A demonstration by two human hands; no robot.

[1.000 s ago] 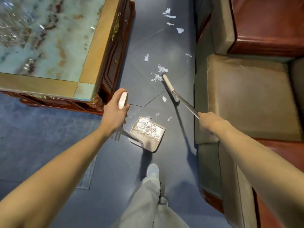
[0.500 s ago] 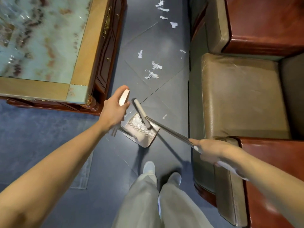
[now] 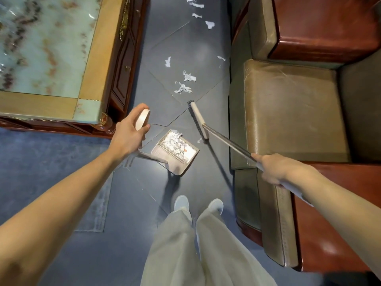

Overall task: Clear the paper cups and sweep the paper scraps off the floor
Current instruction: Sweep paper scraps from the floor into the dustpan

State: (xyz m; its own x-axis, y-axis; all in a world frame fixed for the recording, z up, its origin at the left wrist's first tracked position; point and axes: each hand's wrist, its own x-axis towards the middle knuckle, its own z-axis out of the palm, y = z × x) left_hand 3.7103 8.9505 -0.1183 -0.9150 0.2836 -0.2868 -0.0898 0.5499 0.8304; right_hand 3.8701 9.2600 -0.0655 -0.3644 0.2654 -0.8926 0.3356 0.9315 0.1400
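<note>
Paper scraps [image 3: 183, 87] lie just beyond my broom [image 3: 198, 120]; my right hand [image 3: 274, 169] grips its pole, my left hand [image 3: 128, 133] clasps the dustpan [image 3: 175, 152] handle.

Blue tile floor [image 3: 185, 38], scraps on it.
Paper scraps [image 3: 183, 83] at 12 o'clock; dustpan [image 3: 177, 155] centre; broom head [image 3: 198, 120] at 1 o'clock.

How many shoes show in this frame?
2. Left shoe and right shoe side by side on the floor, below the dustpan, each partly covered by a trouser leg.
</note>
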